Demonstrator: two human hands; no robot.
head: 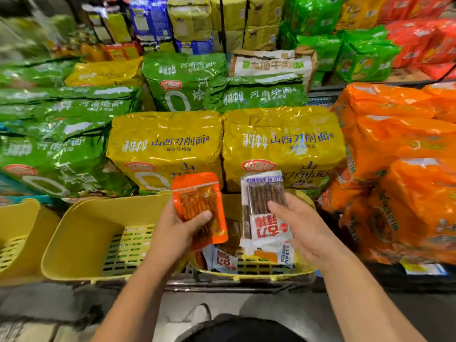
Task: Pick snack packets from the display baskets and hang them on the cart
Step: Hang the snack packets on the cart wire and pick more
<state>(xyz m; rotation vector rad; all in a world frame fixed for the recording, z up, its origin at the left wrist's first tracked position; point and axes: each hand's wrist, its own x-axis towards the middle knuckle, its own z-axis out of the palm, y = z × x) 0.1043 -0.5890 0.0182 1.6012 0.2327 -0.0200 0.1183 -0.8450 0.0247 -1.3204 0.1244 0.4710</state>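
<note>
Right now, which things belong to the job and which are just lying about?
Job: left hand holding orange packet; right hand holding white packet; right basket with loose packets; middle basket.

Lying about: yellow noodle packs; green noodle packs; orange noodle packs.

Cart not in view.

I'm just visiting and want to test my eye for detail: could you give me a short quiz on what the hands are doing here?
1. True or false: the left hand holds an orange packet.
2. The right hand holds: A) a green bag, B) a white packet of brown sticks, C) nothing.
3. Where do more packets lie?
Key: 1 true; 2 B; 3 in the yellow basket under the hands.
</note>
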